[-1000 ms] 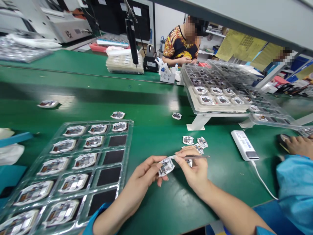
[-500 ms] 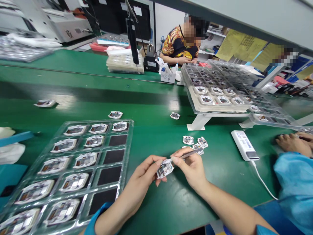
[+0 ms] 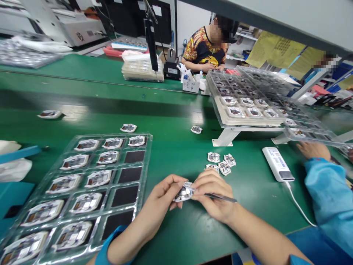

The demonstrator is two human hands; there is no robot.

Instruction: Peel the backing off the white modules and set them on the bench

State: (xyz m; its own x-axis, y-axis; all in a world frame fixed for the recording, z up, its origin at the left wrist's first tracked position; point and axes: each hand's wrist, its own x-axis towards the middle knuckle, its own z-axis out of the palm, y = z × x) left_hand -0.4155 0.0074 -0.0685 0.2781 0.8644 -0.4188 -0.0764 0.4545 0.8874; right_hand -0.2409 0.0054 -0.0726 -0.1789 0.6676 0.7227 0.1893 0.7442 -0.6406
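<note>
Tray (image 3: 143, 167) holds boards; left hand (image 3: 161, 197) pinches board (image 3: 183, 193).

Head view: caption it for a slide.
Left hand and right hand pinch a small circuit module; tweezers in the right.

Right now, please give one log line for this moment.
left hand: holds small module | right hand: tweezers, touching module | clear tray: beside left hand

I see the worktop (image 3: 176, 154) covered by a smooth green mat with a soft shine. The tray (image 3: 143, 162) is clear glossy plastic. The small module (image 3: 184, 193) shows white plastic and shiny metal parts. The tweezers (image 3: 223, 198) look like dull grey metal.
</note>
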